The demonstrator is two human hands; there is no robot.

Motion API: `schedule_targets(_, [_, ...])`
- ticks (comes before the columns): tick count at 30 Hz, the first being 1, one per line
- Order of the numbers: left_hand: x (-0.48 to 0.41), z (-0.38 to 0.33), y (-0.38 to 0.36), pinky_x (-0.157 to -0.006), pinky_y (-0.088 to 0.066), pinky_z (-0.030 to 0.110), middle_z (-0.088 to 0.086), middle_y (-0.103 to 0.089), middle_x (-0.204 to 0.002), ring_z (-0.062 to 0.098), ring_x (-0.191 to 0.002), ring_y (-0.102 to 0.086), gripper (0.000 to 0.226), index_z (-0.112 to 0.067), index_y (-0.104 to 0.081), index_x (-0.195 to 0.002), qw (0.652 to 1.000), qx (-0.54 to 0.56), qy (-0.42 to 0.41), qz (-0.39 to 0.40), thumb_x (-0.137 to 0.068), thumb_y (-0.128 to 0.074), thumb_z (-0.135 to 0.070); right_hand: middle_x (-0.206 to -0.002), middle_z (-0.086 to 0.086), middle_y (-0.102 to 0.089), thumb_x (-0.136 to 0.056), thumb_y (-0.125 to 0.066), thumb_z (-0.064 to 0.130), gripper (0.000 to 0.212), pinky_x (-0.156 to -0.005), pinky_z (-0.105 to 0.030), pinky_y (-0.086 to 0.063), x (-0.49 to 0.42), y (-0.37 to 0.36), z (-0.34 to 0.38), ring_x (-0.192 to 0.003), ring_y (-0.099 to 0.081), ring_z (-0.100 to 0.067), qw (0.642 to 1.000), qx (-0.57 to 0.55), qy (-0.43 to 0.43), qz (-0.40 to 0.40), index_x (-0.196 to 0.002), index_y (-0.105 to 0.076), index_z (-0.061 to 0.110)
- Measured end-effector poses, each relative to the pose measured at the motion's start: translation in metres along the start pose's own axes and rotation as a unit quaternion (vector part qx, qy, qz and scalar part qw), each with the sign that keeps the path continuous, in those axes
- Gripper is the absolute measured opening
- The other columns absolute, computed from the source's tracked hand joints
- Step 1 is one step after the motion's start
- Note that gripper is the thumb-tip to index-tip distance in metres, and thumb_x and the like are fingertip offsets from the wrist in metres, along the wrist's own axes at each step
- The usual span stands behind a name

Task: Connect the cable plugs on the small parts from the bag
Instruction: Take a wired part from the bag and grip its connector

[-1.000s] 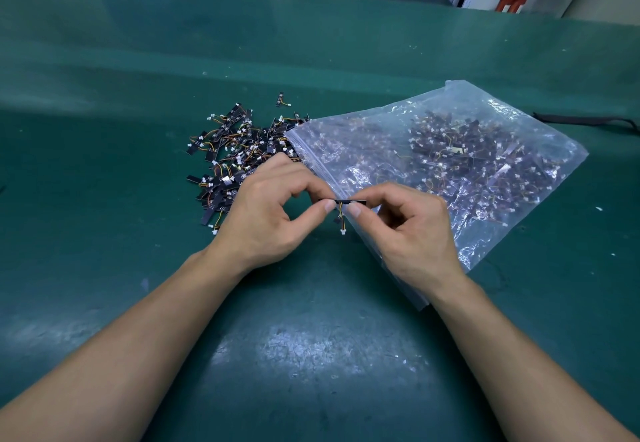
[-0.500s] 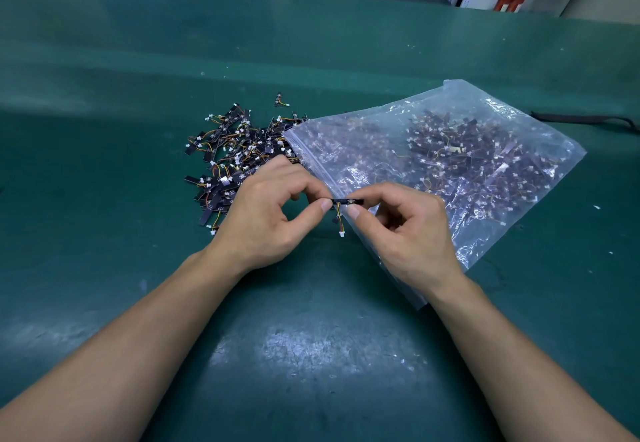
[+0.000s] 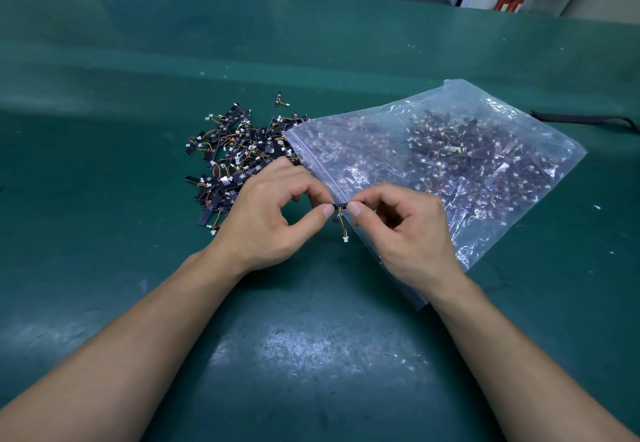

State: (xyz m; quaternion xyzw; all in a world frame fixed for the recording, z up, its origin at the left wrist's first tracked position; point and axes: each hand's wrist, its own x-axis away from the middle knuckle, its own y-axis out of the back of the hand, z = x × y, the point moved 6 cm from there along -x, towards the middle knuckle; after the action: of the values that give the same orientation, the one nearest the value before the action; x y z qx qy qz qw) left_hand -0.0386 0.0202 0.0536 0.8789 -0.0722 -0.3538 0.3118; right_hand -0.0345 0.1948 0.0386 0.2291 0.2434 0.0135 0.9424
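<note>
Across the green table I saw little changed from a moment before: the clear bag lay full of small parts, a loose pile at its mouth, left hand and right hand both pinching one black part, its plug dangling.

A broad green-matted workbench is carrying a loose heap of small black wired strips. It is touching a clear plastic zip bag of more. A stray strip and a flat black strap are lying apart.
</note>
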Motion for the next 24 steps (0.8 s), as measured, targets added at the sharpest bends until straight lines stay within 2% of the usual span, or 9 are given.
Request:
schedule_targets(5, [-0.0002, 0.0014, 0.0002, -0.073, -0.042, 0.027, -0.003, -0.066, -0.076, 0.018, -0.076, -0.051, 0.011, -0.008, -0.068, -0.077, 1.000, -0.009, -0.001, -0.009, -0.088, -0.069, -0.011, -0.071, 0.019, -0.067, -0.085, -0.074, 0.021, 0.009, -0.052, -0.013, -0.036, 0.0012, 0.0010, 0.0002, -0.049, -0.047, -0.007, 1.000, -0.019, -0.001, -0.009, -0.087, -0.075, 0.030])
schedule_targets(12, [0.0003, 0.0029, -0.0011, -0.073, -0.043, 0.027, -0.006, -0.067, -0.081, 0.019, -0.079, -0.053, 0.003, -0.012, -0.070, -0.083, 1.000, 0.000, 0.001, 0.005, -0.086, -0.071, -0.013, -0.066, 0.024, -0.061, -0.086, -0.074, 0.016, 0.007, -0.055, -0.010, -0.035, 0.0001, 0.0010, -0.0011, -0.050, -0.047, -0.004, 1.000, 0.021, 0.019, -0.012, -0.082, -0.075, 0.021])
schedule_targets(17, [-0.0008, 0.0020, -0.0009, -0.071, -0.044, 0.030, -0.006, -0.067, -0.079, 0.021, -0.075, -0.052, 0.005, -0.013, -0.072, -0.084, 0.999, -0.023, -0.016, -0.021, -0.087, -0.075, -0.013, -0.070, 0.017, -0.067, -0.087, -0.075, 0.021, 0.002, -0.055, -0.011, -0.034, 0.0006, 0.0020, -0.0028, -0.049, -0.046, -0.005, 1.000, -0.004, 0.018, -0.013, -0.087, -0.077, 0.022])
schedule_targets(20, [-0.0021, 0.0002, 0.0019, -0.071, -0.044, 0.032, -0.003, -0.067, -0.078, 0.020, -0.072, -0.052, 0.007, -0.010, -0.072, -0.082, 0.997, -0.038, -0.041, -0.045, -0.088, -0.075, -0.011, -0.074, 0.013, -0.070, -0.084, -0.079, 0.023, 0.008, -0.053, -0.014, -0.036, 0.0010, 0.0014, -0.0026, -0.048, -0.047, -0.008, 1.000, -0.021, 0.020, -0.012, -0.091, -0.076, 0.027])
schedule_targets(24, [-0.0019, -0.0020, 0.0024, -0.072, -0.045, 0.032, -0.005, -0.068, -0.078, 0.021, -0.073, -0.055, 0.005, -0.009, -0.074, -0.084, 0.997, -0.036, -0.055, -0.046, -0.086, -0.078, -0.009, -0.071, 0.024, -0.065, -0.086, -0.078, 0.021, 0.002, -0.054, -0.010, -0.034, -0.0004, 0.0045, -0.0013, -0.050, -0.048, -0.006, 0.999, 0.006, 0.039, -0.036, -0.087, -0.077, 0.022])
